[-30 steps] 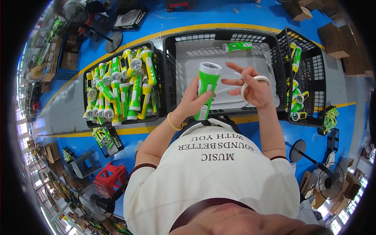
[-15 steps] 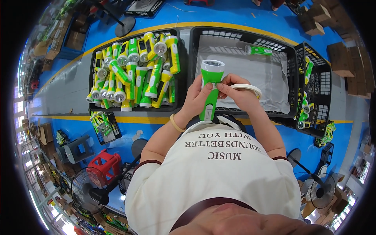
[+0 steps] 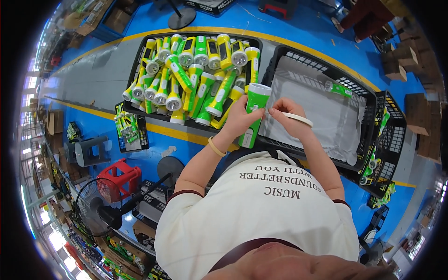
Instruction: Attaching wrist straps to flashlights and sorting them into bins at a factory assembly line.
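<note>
My left hand (image 3: 240, 115) is wrapped round a green flashlight (image 3: 250, 131) with a white head, its thumb pressed on the body near a small white switch. The flashlight points away from me, in front of my chest. Just to its right is my right hand (image 3: 290, 122), thumb and fingertips pinched together and slightly apart from the flashlight. A thin white ring, which looks like a tape roll (image 3: 298, 119), sits around this hand's fingers. Whether a small piece is between the fingertips is too small to make out.
A black crate (image 3: 135, 70) heaped with green and yellow flashlights stands at left. Right of it is a paper-lined black crate (image 3: 322, 116) with one flashlight (image 3: 338, 88) inside. Another crate (image 3: 392, 135) adjoins it. A red stool (image 3: 120, 179) and a fan (image 3: 100, 207) stand lower left.
My right hand has come away from the flashlight, which both hands touched before. My left hand still grips it. The view has turned, so the crates appear shifted right.
</note>
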Demonstrator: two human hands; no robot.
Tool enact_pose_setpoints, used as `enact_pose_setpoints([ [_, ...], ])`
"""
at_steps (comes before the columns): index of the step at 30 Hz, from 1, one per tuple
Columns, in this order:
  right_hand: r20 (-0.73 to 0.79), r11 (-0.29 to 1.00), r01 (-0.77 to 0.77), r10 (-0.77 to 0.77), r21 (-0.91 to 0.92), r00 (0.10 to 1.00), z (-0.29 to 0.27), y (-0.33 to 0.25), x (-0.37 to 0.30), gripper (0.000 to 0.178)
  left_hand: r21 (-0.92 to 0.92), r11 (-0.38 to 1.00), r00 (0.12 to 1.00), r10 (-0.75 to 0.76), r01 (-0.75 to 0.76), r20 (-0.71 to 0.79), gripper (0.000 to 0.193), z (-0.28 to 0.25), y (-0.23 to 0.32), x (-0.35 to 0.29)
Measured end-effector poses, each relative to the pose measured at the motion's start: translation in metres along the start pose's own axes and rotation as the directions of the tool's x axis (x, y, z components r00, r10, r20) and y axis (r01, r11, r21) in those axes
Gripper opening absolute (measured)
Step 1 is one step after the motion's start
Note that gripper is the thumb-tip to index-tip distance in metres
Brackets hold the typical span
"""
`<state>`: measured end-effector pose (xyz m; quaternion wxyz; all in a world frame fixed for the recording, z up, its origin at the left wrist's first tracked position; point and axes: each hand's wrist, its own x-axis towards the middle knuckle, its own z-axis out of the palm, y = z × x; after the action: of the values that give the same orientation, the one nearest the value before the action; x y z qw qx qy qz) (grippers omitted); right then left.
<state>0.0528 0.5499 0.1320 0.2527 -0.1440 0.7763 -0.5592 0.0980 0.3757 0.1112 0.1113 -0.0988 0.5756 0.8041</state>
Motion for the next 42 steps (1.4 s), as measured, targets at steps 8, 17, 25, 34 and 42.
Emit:
enact_pose_setpoints([
  [8,-0.335,0.937,0.107,0.012,0.334,0.942,0.001,0.015,0.021,0.017,-0.439,0.892,0.93,-0.066,-0.107,-0.363,0.028,-0.022,0.017,0.034],
  [17,-0.426,0.877,-0.132,0.35,0.462,0.834,-0.103,0.146,-0.037,0.017,0.964,0.202,0.865,0.436,0.175,-0.248,0.044,-0.107,0.014,0.08],
  [25,-0.497,0.891,-0.155,-0.089,-0.427,0.863,-0.234,0.242,-0.017,0.021,0.983,0.017,0.752,0.642,0.181,-0.15,0.052,-0.049,0.002,0.034],
  [34,-0.232,0.826,-0.275,0.179,-0.493,0.956,-0.255,0.266,0.063,0.02,0.979,0.195,0.867,0.497,-0.061,-0.045,0.042,0.061,-0.031,-0.003],
  [42,-0.249,0.935,0.044,0.048,0.351,0.967,-0.223,0.219,0.0,0.02,0.881,0.428,0.947,0.316,-0.2,0.062,0.044,0.098,-0.055,0.002],
])
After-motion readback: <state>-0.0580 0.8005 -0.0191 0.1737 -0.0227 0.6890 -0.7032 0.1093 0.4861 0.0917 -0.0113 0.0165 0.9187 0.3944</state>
